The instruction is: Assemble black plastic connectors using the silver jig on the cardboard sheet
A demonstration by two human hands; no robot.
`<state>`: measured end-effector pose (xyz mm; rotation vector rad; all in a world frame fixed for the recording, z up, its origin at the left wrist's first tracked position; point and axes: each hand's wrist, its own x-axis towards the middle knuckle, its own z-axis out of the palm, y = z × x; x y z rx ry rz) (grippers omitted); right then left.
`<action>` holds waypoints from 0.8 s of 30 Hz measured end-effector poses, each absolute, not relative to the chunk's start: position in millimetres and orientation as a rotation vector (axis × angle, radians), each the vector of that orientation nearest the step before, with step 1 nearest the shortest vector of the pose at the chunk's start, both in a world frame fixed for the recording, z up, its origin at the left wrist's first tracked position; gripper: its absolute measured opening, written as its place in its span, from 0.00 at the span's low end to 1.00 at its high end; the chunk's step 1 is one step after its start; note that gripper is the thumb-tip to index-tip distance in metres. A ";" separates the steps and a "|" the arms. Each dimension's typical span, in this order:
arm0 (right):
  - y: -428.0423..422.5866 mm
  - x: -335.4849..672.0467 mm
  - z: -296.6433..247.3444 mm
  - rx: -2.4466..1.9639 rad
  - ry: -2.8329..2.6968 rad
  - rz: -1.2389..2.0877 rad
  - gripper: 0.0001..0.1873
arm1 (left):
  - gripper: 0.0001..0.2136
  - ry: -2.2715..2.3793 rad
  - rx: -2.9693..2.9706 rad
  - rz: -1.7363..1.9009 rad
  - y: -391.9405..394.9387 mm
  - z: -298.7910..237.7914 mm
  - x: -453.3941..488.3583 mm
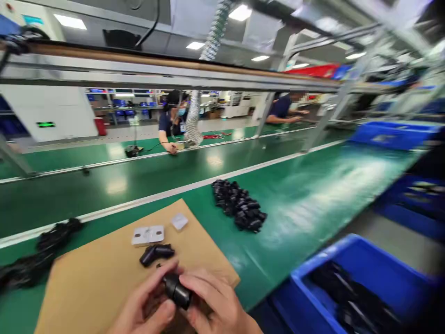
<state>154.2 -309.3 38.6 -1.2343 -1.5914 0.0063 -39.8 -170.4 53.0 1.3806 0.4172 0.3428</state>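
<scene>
Both of my hands meet low in the head view over a brown cardboard sheet (pixel 104 278). My left hand (pixel 146 306) and my right hand (pixel 219 304) are closed together on one black plastic part (pixel 177 291), gripping it from either side. Just beyond my fingers a second black angled part (pixel 156 253) lies on the cardboard. Farther back on the sheet rest a white flat plate with holes (pixel 148 234) and a small white piece (pixel 179 221).
A pile of black parts (pixel 239 206) lies on the green bench to the right, more black parts (pixel 38 255) at the left. A blue bin (pixel 351 287) with black parts stands at the lower right, further blue bins behind. Two people work across the green conveyor (pixel 104 185).
</scene>
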 end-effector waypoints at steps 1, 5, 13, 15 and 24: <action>-304.7 148.3 39.0 -1.215 -1.614 -0.007 0.30 | 0.30 0.408 1.352 0.348 -171.8 53.4 -38.2; -297.4 130.2 39.3 -1.250 -1.285 0.171 0.27 | 0.24 0.376 1.296 0.399 -163.9 67.3 -32.6; -302.5 106.2 34.8 -1.037 -0.675 0.918 0.18 | 0.21 0.210 1.325 0.227 -150.3 84.2 -40.3; -301.8 104.0 31.9 -0.990 -0.588 1.009 0.21 | 0.21 0.232 1.401 0.207 -149.1 84.9 -42.6; -301.1 101.4 41.1 -0.940 -0.425 1.152 0.21 | 0.22 0.289 1.620 0.210 -145.8 90.8 -46.1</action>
